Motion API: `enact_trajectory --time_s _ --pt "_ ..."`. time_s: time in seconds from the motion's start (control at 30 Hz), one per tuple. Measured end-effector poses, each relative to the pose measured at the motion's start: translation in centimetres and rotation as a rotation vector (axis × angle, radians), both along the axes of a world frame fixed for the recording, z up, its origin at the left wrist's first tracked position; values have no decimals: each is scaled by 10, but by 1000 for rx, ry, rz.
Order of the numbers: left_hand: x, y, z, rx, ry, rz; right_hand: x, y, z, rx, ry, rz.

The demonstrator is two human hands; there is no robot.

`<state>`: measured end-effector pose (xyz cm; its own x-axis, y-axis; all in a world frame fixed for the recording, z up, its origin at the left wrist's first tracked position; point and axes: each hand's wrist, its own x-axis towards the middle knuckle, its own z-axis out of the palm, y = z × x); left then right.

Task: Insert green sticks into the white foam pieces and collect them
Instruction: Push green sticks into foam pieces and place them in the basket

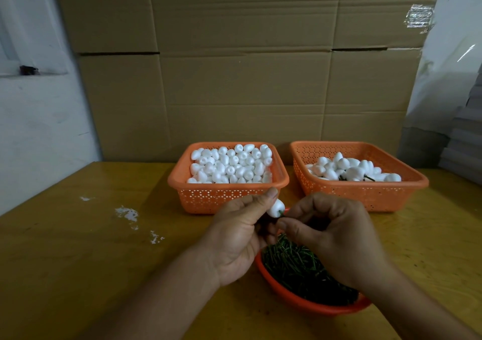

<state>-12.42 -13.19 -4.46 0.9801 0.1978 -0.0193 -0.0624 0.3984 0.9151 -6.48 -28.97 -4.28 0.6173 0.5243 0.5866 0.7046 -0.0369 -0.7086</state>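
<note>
Desk (pixel 78 248), lower frame: yellowish wood-look top, smooth, with a dull sheen and a few white flecks at left. Left basket (pixel 227 196), centre: orange plastic, perforated walls, smooth rim, faintly glossy. Right basket (pixel 365 193), centre right: the same perforated orange plastic. Bowl (pixel 294 299), lower centre: smooth orange plastic with a slight gloss. White foam pieces (pixel 232 163), in both baskets: matt, finely grained foam. Green sticks (pixel 294 264), in the bowl: thin, dark green, matt; material cannot be told. Cardboard boxes (pixel 234 66), upper frame: brown corrugated paperboard, matt, creased, with a patch of glossy clear tape at upper right. Wall (pixel 39 131), left: white, matt.
</note>
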Motion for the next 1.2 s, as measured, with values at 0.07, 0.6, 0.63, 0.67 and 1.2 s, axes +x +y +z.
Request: enact_trajectory --time_s 0.07,0.6,0.63,0.67,1.2 --pt "0 0 1 0 -5 3 0 1 -1 3 -16 -24" --pt "-2 -1 1 55 -62 36 1 2 -3 2 61 -90" --pt "-2 -1 1 58 -62 37 0 2 -2 -5 64 -85" --pt "-2 -1 1 59 -61 37 0 2 -2 -8 66 -86" --pt "-2 -2 3 126 -138 22 4 1 -5 4 77 -116"
